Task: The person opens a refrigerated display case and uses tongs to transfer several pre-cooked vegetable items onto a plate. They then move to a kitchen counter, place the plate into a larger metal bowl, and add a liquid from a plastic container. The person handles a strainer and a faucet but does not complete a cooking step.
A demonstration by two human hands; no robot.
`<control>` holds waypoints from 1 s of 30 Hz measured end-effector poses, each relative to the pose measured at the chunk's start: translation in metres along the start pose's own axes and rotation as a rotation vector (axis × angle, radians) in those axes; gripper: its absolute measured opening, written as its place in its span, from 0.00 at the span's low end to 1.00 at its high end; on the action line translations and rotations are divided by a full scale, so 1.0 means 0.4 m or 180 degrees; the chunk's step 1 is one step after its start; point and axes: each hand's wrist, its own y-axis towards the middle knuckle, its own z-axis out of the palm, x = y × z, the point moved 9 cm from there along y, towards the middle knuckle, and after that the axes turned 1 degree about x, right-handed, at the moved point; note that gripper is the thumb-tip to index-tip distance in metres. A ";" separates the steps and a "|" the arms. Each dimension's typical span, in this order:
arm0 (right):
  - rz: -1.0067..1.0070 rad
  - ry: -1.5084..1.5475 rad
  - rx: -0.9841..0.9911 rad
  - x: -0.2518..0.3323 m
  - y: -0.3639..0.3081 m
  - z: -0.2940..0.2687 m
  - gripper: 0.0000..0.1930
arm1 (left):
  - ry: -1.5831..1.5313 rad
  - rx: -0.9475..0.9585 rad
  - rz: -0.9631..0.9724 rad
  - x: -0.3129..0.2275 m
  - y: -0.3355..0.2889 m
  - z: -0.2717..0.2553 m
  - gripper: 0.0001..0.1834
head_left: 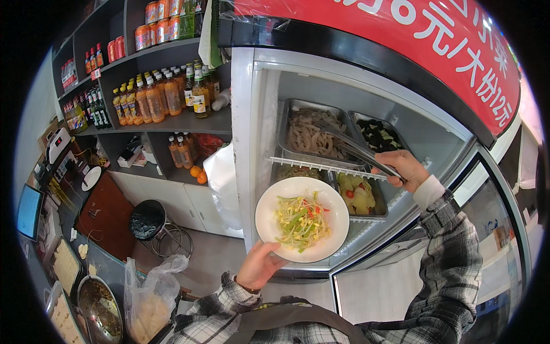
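In my left hand is the lower left rim of a round white plate. On the plate lies a heap of bean sprouts with green strips and bits of red pepper. My right hand is closed round the handle end of metal tongs. The tongs' tips reach into a steel tray of pale, greyish strips on the upper shelf of an open fridge. Beside it stands a tray of black fungus with pale green pieces. Whether the tips grip any strips I cannot tell.
On the lower shelf, a tray of yellow-green vegetables sits partly behind the plate. The fridge's glass door stands open at right. Shelves of bottles are to the left, with a black stool below and a steel bowl at lower left.
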 end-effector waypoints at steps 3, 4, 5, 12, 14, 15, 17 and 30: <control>-0.0277 0.0076 -0.0123 0.000 -0.025 0.001 0.12 | -0.0089 0.0072 -0.0072 0.002 0.003 0.013 0.19; -0.0284 0.0103 -0.0143 -0.004 -0.032 -0.002 0.12 | -0.0082 0.0094 -0.0055 0.000 0.005 0.016 0.19; -0.0294 0.0138 -0.0174 -0.007 -0.039 -0.007 0.12 | -0.0086 0.0116 -0.0089 0.003 0.008 0.020 0.19; -0.0393 0.0249 -0.0183 -0.005 -0.079 -0.032 0.14 | 0.0070 0.0187 -0.0114 0.014 0.033 0.044 0.21; -0.0475 0.0265 -0.0221 0.000 -0.097 -0.040 0.13 | 0.0122 0.0195 -0.0114 0.012 0.039 0.052 0.22; -0.0510 0.0278 -0.0244 0.003 -0.109 -0.045 0.12 | 0.0112 0.0251 -0.0121 0.011 0.041 0.060 0.23; -0.0587 0.0292 -0.0261 0.013 -0.139 -0.059 0.12 | 0.0107 0.0304 -0.0129 0.010 0.045 0.071 0.23; -0.0411 -0.0560 -0.0076 -0.027 -0.434 -0.041 0.20 | 0.0162 0.0278 -0.0232 0.062 0.043 0.075 0.21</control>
